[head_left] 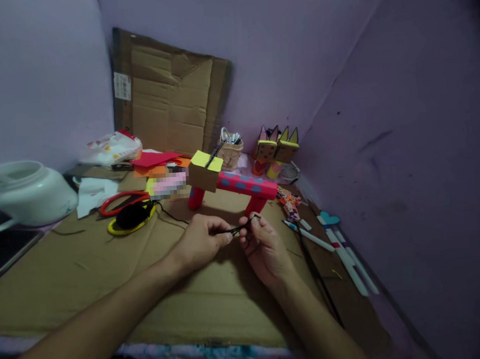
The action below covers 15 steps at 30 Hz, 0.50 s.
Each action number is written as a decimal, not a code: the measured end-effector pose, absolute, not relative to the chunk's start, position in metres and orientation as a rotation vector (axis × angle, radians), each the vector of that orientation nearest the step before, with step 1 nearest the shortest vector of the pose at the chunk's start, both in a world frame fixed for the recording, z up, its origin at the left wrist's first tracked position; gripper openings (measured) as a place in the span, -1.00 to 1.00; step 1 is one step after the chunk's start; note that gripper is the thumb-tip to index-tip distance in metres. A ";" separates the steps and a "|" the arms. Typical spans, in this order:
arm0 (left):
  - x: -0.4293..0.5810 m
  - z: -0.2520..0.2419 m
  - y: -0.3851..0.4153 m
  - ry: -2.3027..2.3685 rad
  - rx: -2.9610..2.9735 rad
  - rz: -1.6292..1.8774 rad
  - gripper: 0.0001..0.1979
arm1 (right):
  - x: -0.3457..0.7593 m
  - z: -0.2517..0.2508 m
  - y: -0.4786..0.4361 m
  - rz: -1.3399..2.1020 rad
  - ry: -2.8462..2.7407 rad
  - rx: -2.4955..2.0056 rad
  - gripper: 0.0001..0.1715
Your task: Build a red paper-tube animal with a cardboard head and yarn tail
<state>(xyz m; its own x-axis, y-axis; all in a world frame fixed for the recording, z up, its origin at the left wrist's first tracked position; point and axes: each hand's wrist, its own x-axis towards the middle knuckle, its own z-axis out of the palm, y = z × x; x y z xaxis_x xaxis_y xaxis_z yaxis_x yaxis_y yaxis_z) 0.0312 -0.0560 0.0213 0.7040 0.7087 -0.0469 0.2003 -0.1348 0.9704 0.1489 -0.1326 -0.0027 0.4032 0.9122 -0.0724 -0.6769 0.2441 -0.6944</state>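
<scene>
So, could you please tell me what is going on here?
A person is holding black string between both hands, pinched in the fingers of the left hand and the right hand. A black ball lies off to the left, with a strand running toward the left hand. Just beyond the hands, a red spotted figure stands on the cardboard.

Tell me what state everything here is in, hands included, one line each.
Left hand, pinching black strands
Right hand, pinching the same strands
Black strands, held between both hands
Black yarn ball, partly unwound
Red spotted tube animal, standing upright
White pot, uncovered, upright
Pen holder, upright, filled
Plastic bag, crumpled
Cardboard sheet, leaning against the wall
</scene>
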 end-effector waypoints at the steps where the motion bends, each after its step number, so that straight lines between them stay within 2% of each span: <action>1: 0.031 0.021 -0.056 0.745 1.684 0.513 -0.77 | 0.149 -0.003 -0.133 1.128 -0.376 -0.716 -0.75; 15: 0.030 0.025 -0.055 0.752 1.525 0.510 -0.77 | 0.156 0.001 -0.133 1.228 -0.294 -0.654 -0.78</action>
<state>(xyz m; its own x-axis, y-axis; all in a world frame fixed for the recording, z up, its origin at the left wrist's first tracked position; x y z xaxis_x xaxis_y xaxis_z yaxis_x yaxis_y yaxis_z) 0.0302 -0.0553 0.0246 0.6850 0.7189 -0.1182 0.1566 0.0131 0.9876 0.1555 -0.1326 0.0014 0.3279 0.9352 -0.1335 -0.7732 0.1845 -0.6068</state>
